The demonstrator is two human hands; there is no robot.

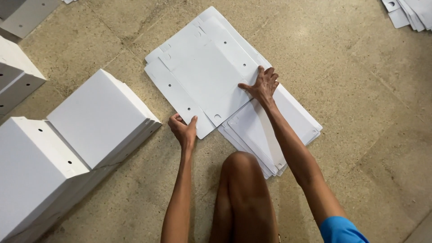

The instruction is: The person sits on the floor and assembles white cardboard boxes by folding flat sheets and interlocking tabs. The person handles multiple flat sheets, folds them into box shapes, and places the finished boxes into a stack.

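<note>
1. Keep the right hand as it lies now: spread wide, fingers fanned, palm pressing flat on the right edge of the top white die-cut sheet, holding nothing.
2. Keep the left hand narrow and curled, thumb and fingers pinching the near corner of the sheet's long side flap, just beside the near left edge of the pile.
3. Note where the sheet sits: uppermost on the stack of flat white sheets, which lies straight on the stone floor, skewed against the floor joints, its far corner pointing away and its near corner just beside the bent knee.
4. Judged from the grip, raise the flap along its scored line rather than from the corner alone; a corner-only pull looks likely to crease the thin board.
5. Press firmly enough with the right hand to stop the top sheet sliding over the slick ones beneath.
6. Mind the small punched holes and tab cut-outs along the flap, probable tearing points.
7. Leave alone the folded white boxes standing well apart toward the left edge of the floor, and the loose white pieces at the far right corner.
</note>
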